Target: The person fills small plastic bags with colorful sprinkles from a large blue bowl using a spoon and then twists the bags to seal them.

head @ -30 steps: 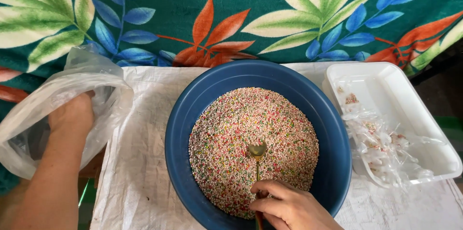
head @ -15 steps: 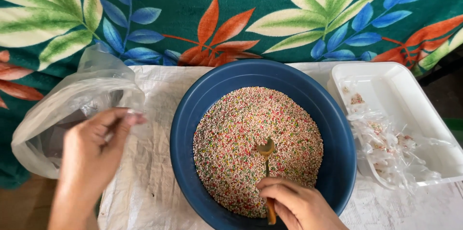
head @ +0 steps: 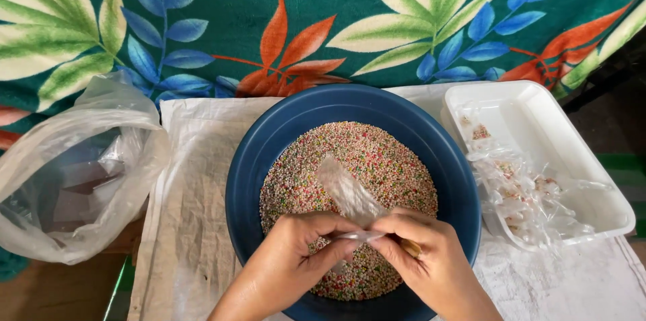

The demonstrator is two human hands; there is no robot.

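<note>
Your left hand [head: 296,254] and right hand [head: 424,254] fingers both pinching the small clear plastic bag [head: 346,193], above the blue bowl [head: 262,146] of coloured sprinkles [head: 390,159].

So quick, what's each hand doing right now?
Left hand: closed, pinching the small clear plastic bag.
Right hand: closed, pinching the same bag, spoon handle tucked under its fingers.

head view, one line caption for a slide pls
Both hands, left hand and right hand, pinch a small clear bag over a blue bowl of colourful sprinkles.
</note>
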